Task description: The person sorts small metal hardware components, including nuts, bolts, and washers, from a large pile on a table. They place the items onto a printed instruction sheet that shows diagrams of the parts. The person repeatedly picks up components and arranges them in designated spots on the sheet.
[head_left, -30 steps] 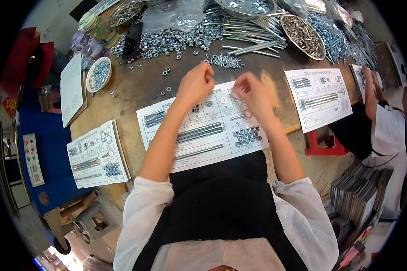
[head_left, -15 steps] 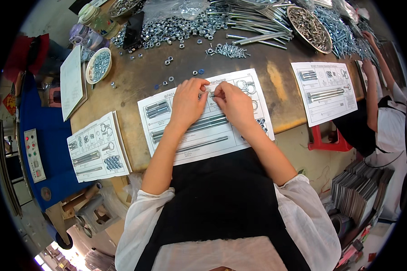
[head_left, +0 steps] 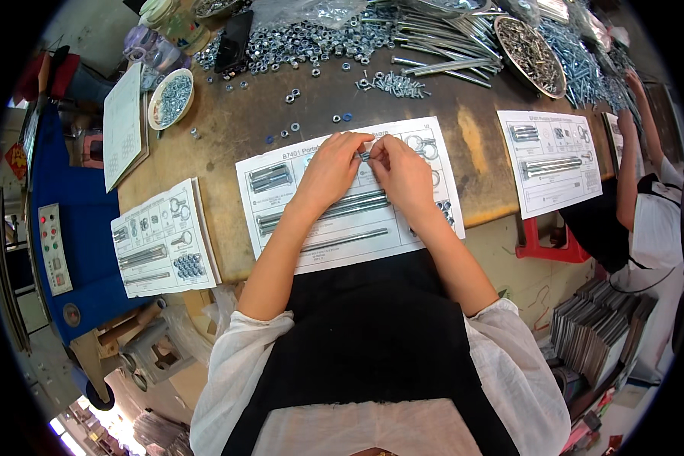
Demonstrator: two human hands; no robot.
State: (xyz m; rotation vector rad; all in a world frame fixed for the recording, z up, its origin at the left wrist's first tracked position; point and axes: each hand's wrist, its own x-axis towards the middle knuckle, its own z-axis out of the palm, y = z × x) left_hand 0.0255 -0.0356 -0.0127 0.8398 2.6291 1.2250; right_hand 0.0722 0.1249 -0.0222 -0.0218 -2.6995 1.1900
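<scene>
Glaring white at the lower left, glinting off metal rods (head_left: 450,67), bending and blackening toward the edges.

We are not seeing clearly the small piece (head_left: 364,156) between our left hand (head_left: 331,172) and right hand (head_left: 403,176), which are covering part of the printed sheet (head_left: 357,220).

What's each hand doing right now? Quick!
Left hand: curled over the white rectangular paper sheet; hold can't be told.
Right hand: curled too; hold can't be told.

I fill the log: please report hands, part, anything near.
Left hand, right hand close together over printed sheet. Small metal piece between them, kind unclear. Loose nuts beyond sheet's far edge.
</scene>
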